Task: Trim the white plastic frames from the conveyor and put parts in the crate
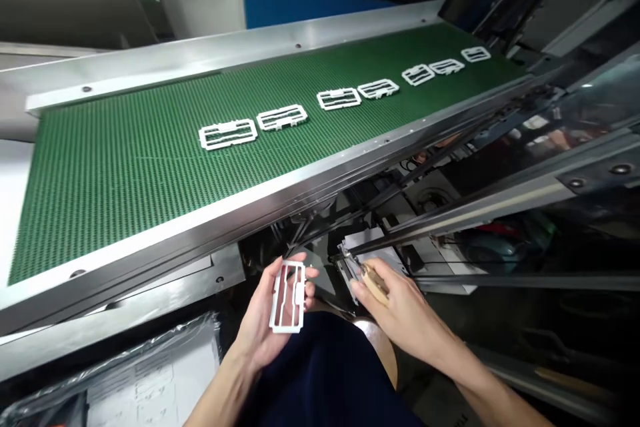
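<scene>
In the lower middle, my left hand [265, 320] has its fingers wrapped round a white plastic frame [301, 300], held upright with its long openings facing me. To the right, my right hand [400, 307] is closed round the pale yellow handles of a pair of nippers [376, 285]. Their metal tip points up and left, apart from the frame; whether the jaws are parted is too small to tell. Beyond both hands, several similar white frames [228, 134] lie in a loose row on the green conveyor belt [125, 167].
A metal rail [210, 220] edges the belt on my side, above my hands. Dark metal bars [500, 280] and machine parts crowd the right. At lower left lies a printed sheet [155, 380] under clear plastic. A round stool seat [383, 353] shows beside my lap.
</scene>
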`<state>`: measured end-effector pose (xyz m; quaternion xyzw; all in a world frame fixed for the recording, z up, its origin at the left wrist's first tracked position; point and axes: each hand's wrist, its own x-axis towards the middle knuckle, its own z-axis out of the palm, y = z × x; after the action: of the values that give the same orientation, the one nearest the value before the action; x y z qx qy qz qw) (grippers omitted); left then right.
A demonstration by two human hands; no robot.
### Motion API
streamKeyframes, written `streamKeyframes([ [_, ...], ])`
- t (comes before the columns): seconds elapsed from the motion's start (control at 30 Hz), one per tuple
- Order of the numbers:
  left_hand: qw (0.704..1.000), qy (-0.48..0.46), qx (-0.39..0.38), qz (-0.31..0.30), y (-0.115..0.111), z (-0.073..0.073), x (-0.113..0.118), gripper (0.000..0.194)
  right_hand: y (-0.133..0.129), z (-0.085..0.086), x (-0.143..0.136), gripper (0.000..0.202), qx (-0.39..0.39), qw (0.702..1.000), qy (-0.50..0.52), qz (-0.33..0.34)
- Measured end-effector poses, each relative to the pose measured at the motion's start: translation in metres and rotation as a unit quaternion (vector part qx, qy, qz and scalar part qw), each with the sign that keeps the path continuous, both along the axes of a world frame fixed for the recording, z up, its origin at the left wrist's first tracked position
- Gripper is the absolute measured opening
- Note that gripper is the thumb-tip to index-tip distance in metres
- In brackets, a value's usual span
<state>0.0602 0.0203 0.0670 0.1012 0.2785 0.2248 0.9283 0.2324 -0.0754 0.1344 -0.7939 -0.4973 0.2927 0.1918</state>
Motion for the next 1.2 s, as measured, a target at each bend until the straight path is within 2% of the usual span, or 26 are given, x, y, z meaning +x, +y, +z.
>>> streamKeyframes([
  [0.07,0.998,-0.033,-0.041,0.019,0.007,0.003,-0.001,0.034,0.004,-0.004,0.0,0.019,0.008,0.999,0.036,-0.014],
  [0.2,0.996,-0.049,-0.055,0.051,0.011,0.003,0.0,0.032,0.007,-0.013,-0.012,0.018,0.014,0.992,0.12,-0.024],
  [0.33,0.995,-0.046,-0.066,0.062,0.012,0.001,0.003,0.031,0.007,-0.024,-0.029,0.013,0.027,0.983,0.181,-0.003],
  [0.63,0.994,-0.03,-0.073,0.075,0.018,0.0,0.002,0.029,0.011,-0.034,-0.05,0.009,0.044,0.968,0.245,0.006],
  [0.77,0.994,-0.006,-0.068,0.081,0.019,0.003,0.003,0.03,0.012,-0.035,-0.054,0.012,0.053,0.966,0.252,-0.015],
  [0.83,0.995,0.02,-0.041,0.087,0.017,0.003,0.007,0.025,0.014,-0.036,-0.058,0.02,0.049,0.97,0.238,-0.031],
  [0.9,0.991,0.07,0.032,0.109,0.013,0.002,0.011,0.019,0.017,-0.038,-0.06,0.03,0.05,0.976,0.209,-0.043],
  [0.97,0.975,0.128,0.12,0.134,0.011,0.001,0.014,0.02,0.02,-0.04,-0.059,0.028,0.069,0.979,0.18,-0.058],
  [1.03,0.963,0.162,0.17,0.13,0.01,0.001,0.016,0.021,0.022,-0.043,-0.054,0.018,0.095,0.974,0.189,-0.078],
  [1.1,0.964,0.168,0.176,0.105,0.012,0.003,0.014,0.023,0.023,-0.046,-0.047,0.017,0.107,0.955,0.258,-0.098],
  [1.2,0.972,0.154,0.16,0.073,0.016,0.006,0.01,0.03,0.023,-0.05,-0.039,0.023,0.106,0.898,0.408,-0.124],
])
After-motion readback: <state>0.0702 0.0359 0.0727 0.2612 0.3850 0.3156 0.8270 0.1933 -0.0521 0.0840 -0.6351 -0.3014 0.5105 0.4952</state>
